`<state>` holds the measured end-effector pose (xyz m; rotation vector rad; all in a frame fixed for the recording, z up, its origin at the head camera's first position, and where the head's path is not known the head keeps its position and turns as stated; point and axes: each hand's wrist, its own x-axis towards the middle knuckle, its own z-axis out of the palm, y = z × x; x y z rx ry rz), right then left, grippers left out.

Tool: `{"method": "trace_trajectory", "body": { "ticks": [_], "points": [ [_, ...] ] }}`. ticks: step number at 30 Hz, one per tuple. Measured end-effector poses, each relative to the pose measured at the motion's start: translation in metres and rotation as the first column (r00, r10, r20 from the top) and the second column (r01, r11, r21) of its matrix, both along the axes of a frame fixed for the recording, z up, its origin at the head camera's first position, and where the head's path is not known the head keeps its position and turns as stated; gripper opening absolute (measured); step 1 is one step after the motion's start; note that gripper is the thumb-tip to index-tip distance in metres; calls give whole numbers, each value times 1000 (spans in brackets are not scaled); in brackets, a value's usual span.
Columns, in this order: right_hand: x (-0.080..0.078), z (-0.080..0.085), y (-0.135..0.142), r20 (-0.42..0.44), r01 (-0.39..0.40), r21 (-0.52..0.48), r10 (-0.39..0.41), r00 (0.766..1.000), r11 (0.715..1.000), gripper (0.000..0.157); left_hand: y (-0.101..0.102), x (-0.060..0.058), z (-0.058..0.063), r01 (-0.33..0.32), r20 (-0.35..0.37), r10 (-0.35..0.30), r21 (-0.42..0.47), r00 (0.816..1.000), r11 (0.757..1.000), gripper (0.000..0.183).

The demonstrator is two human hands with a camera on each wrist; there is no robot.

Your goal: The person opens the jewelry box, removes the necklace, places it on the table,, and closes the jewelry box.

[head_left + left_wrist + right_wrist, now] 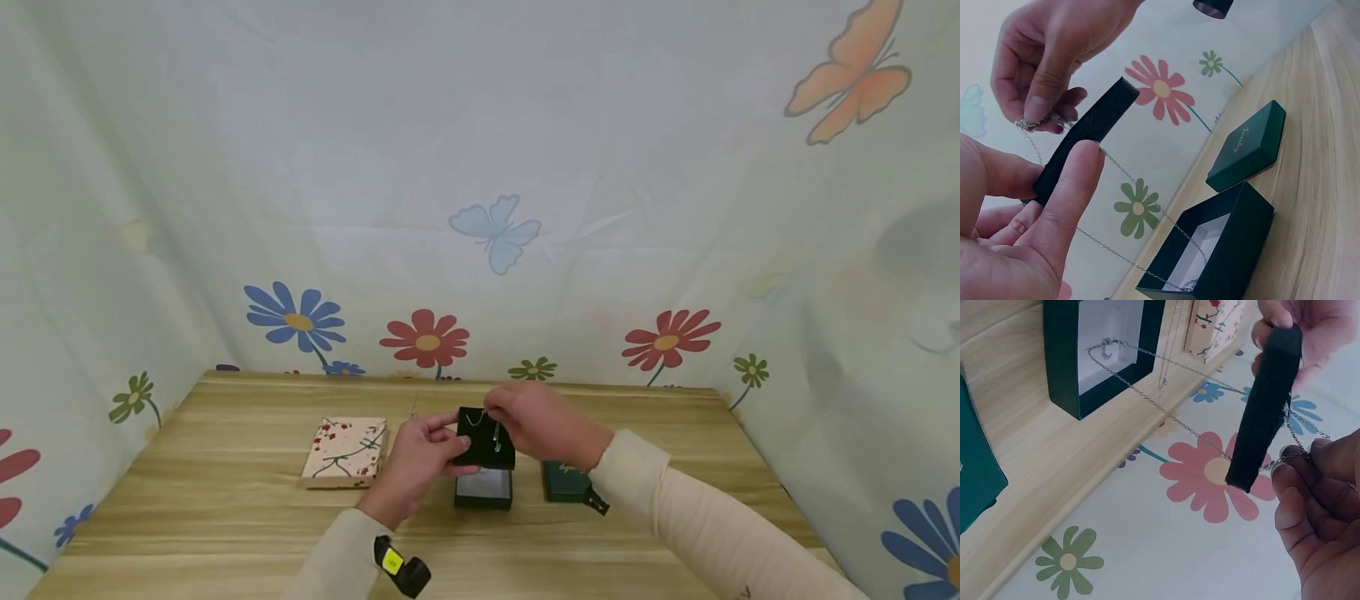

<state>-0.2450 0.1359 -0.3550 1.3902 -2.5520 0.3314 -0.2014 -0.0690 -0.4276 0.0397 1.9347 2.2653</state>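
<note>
My left hand (420,458) grips a black velvety jewelry insert pad (480,458) by its edge, thumb on one face and fingers behind. A silver necklace (1108,347) is looped over the pad; its chain hangs down, with the lower end in the open dark green jewelry box (483,503). My right hand (543,421) pinches part of the chain between thumb and fingertips at the pad's upper edge. Both wrist views show the pad edge-on, held above the box with its white-lined inside.
The green box lid (1250,144), with gold lettering, lies right of the box. On the left sits a cream floral-patterned box (345,450). Another thin chain (1169,353) lies on the wooden table (247,517) between the two boxes. A flower-printed curtain (345,167) stands behind the table.
</note>
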Motion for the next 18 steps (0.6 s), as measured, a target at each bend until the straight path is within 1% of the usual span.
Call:
{"method": "trace_trajectory", "body": {
  "ticks": [6, 14, 18],
  "points": [
    [-5, 4, 2, 31, 3, -25, -2, 1000, 1000, 7, 1, -1, 0, 0, -3, 0, -16, 1000, 1000, 52],
    [-7, 10, 5, -7, -10, -64, 9, 1000, 998, 9, 4, 0, -2, -6, 3, 6, -46, 1000, 999, 53],
    [-9, 13, 7, -5, -10, -70, 10, 1000, 998, 9, 4, 1, -3, -1, 1, 1, -66, 1000, 998, 55]
  ]
}}
